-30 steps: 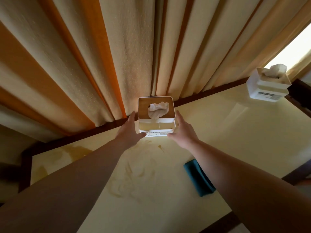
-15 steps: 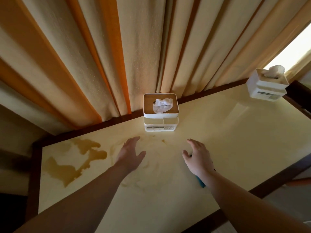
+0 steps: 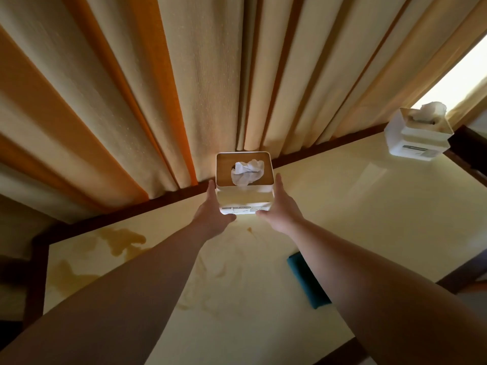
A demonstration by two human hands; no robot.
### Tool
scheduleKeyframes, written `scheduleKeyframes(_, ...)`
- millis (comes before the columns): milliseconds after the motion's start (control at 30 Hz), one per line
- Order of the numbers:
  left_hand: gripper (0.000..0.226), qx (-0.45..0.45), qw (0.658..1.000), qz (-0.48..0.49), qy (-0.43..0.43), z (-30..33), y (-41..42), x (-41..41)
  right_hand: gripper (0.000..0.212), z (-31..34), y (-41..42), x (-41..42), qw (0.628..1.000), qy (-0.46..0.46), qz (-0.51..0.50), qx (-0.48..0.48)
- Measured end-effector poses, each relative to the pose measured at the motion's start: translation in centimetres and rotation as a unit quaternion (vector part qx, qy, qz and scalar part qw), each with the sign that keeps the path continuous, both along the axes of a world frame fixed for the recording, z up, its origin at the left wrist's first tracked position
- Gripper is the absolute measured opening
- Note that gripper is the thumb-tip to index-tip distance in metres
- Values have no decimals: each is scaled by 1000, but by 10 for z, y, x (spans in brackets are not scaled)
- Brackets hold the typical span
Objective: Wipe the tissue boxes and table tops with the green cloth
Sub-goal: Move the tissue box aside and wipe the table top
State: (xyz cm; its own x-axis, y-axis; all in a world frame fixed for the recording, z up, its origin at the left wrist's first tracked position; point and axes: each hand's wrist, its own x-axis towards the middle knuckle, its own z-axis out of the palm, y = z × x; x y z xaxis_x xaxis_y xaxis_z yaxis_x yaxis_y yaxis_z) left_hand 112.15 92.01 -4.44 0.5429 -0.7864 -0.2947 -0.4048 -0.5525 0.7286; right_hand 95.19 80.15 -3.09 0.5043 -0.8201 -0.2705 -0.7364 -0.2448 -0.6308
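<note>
Both arms reach straight out from the bottom of the view toward the far edge of the table (image 3: 342, 206). The left hand (image 3: 212, 214) is at the left side of the near tissue box (image 3: 243, 189). Its fingers are straight and lie flat on the box wall, and its thumb sits under the front corner. The right hand (image 3: 280, 210) does the same on the right side, with straight fingers on the wall and the thumb at the front corner. The two hands are apart, with the box squeezed between them. No finger curls around it.

The box is white with a brown wooden top, and a white tissue (image 3: 247, 171) sticks up from it. It sits at about 12 o'clock, near the dark far edge of the table, just in front of the curtain (image 3: 184, 88). I cannot tell if it is lifted or resting on the table.

A second tissue box (image 3: 416, 134) stands at about 2 o'clock, well apart from the hands.

The green cloth (image 3: 307, 280) lies flat on the table at about 4 o'clock, partly under the right arm. No hand touches it.

A brown spill (image 3: 123, 239) marks the table at about 8 o'clock.
</note>
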Motion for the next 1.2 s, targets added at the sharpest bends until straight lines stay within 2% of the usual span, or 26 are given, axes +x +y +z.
scheduleKeyframes(100,99,-46,999,16,11,1,-5,0,114,-2,-7,0,1000,1,-7,-7)
scheduleKeyframes(333,82,-94,994,-15,-46,21,-2,-8,111,22,-16,-38,996,-68,3,-52)
scheduleKeyframes(533,87,-68,996,-34,-55,40,-5,-24,104,40,-22,-66,998,-47,13,-27)
scheduleKeyframes(833,65,-35,995,-16,-88,52,-23,-44,87,44,-21,-78,999,-36,-18,-20)
scheduleKeyframes(967,55,-26,997,-12,-67,55,-27,-47,81,44,-22,-76,998,-48,-50,-12)
scheduleKeyframes(1100,61,-13,998,-19,-54,58,-31,-47,80,46,-24,-77,993,-68,-91,-1)
scheduleKeyframes(1200,66,-8,999,4,-45,55,-28,-45,68,38,-11,-93,984,-100,-146,-20)
